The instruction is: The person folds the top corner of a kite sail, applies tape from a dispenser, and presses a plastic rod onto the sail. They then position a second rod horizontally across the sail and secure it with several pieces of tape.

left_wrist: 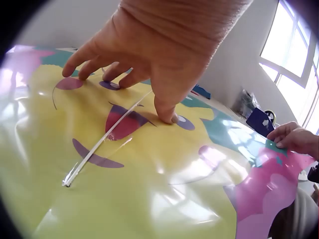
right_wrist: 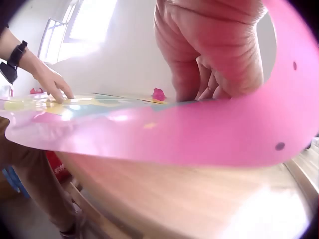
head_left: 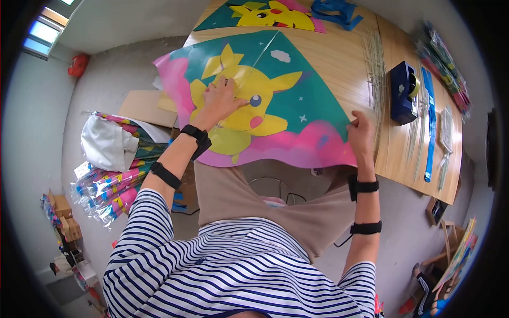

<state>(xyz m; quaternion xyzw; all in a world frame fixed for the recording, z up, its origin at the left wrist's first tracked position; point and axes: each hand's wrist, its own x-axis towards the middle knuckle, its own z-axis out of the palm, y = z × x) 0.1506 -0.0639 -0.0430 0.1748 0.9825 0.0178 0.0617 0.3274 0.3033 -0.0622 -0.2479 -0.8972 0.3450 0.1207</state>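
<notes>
A glossy kite sail (head_left: 318, 106) printed with a yellow cartoon character on teal and pink lies over the table's near edge, its lower edge above the person's lap. On the character's face rests my left hand (head_left: 220, 100), fingers spread and fingertips pressing the sheet. A thin white rod (left_wrist: 107, 134) runs along the sail beneath that hand in the left wrist view. At the sail's right corner, my right hand (head_left: 361, 135) pinches the edge between thumb and curled fingers. The pink border (right_wrist: 239, 134) bends upward beside this hand in the right wrist view.
On the wooden table (head_left: 344, 58) are a second kite sail (head_left: 286, 18), blue ribbon (head_left: 336, 13), many thin rods (head_left: 375, 74), a dark blue tape dispenser (head_left: 403, 93) and a blue strip (head_left: 431, 127). Plastic-wrapped bundles (head_left: 119, 196) sit at the left under a white cloth (head_left: 106, 143).
</notes>
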